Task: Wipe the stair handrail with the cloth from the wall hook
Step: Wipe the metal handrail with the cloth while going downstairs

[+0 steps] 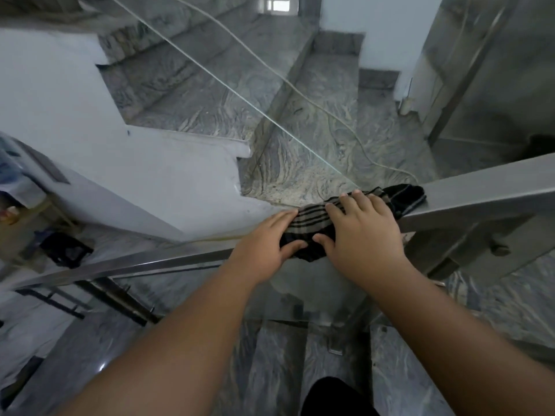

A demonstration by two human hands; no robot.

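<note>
A dark cloth point(313, 219) with pale stripes lies draped over the steel handrail point(468, 195) at the corner where its two runs meet. My right hand point(360, 232) presses flat on top of the cloth, fingers spread, thumb tucked under its near edge. My left hand point(264, 247) holds the cloth's left end against the rail, thumb on the fabric. The cloth's far end point(404, 195) sticks out black beyond my right fingers. The rail's left run point(120, 265) slopes down and away to the left.
Glass panels stand below the rail. Grey marble stairs point(300, 121) descend ahead, with a thin pale cord point(339, 115) trailing across them. White walls flank the stairwell. Cluttered items point(64, 249) sit at lower left. Marble floor point(276, 355) and a dark foot are below me.
</note>
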